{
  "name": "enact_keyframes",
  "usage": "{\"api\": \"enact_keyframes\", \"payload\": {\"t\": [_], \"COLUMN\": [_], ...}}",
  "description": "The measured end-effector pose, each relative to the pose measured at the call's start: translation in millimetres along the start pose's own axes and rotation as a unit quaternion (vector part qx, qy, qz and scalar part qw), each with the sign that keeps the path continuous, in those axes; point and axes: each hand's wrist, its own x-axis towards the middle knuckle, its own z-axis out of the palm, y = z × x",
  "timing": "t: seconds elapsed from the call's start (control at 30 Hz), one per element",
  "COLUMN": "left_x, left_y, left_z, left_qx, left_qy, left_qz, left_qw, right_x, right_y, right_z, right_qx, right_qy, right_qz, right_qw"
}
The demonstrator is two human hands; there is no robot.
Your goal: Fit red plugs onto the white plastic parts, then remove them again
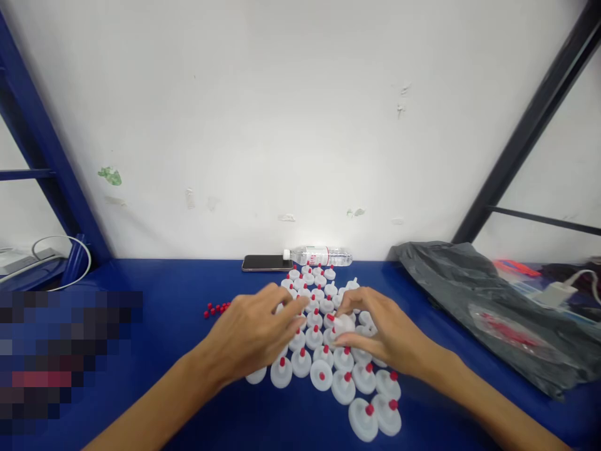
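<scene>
My right hand (pixel 380 322) pinches a white disc-shaped plastic cap with a nozzle and red tip (pixel 345 324) between thumb and fingers, tilted so the tip faces left. My left hand (pixel 258 329) hovers over the left side of the group, fingers stretched and slightly apart, with nothing visible in them. Beneath and between both hands, several more white caps with red tips (pixel 313 338) stand close together on the blue table (pixel 188 413). At the back right of the group, one white cap (pixel 352 285) shows a bare white nozzle. Small loose red tips (pixel 217 309) lie left of my left hand.
A phone (pixel 267 263) and a clear water bottle (pixel 323 255) lie along the wall. On the right, a dark grey plastic bag (pixel 451 300) carries a clear packet with red pieces (pixel 511 329). A white charger (pixel 556 293) and cable sit beyond it. Blue frame posts rise at both sides.
</scene>
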Motion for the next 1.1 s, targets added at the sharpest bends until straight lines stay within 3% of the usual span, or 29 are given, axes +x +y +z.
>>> {"api": "enact_keyframes", "payload": {"t": [0.2, 0.43, 0.53, 0.6, 0.7, 0.8, 0.9, 1.1], "left_x": [4.1, 9.9, 7.6, 2.9, -6.0, -15.7, -27.4, -43.5], "left_y": [27.0, 36.1, 20.7, -1.2, -41.5, -74.8, -93.6, -102.4], "left_z": [6.4, 3.7, -1.8, -9.4, -22.5, -28.3, -23.8, -13.5], "left_qx": [0.048, 0.053, 0.009, 0.024, 0.069, 0.087, 0.083, 0.059], "left_qy": [-0.046, -0.091, -0.072, -0.077, -0.108, -0.154, -0.209, -0.279], "left_qz": [0.102, 0.106, 0.037, -0.058, -0.239, -0.337, -0.377, -0.394], "left_qw": [0.993, 0.989, 0.997, 0.995, 0.963, 0.925, 0.898, 0.874], "right_x": [-1.5, -0.9, 0.4, 1.2, 2.8, 4.3, 4.6, 0.1], "right_y": [-17.3, -15.6, -1.2, 13.9, 36.1, 51.3, 60.2, 66.9], "right_z": [5.7, 6.5, -2.0, -11.7, -27.3, -37.7, -42.3, -44.7], "right_qx": [0.036, 0.051, -0.029, -0.080, -0.108, -0.119, -0.128, -0.133], "right_qy": [0.004, 0.013, 0.022, 0.056, 0.101, 0.110, 0.074, -0.099], "right_qz": [-0.047, -0.041, -0.046, -0.008, 0.092, 0.158, 0.184, 0.247], "right_qw": [0.998, 0.998, 0.998, 0.995, 0.985, 0.974, 0.972, 0.955]}}
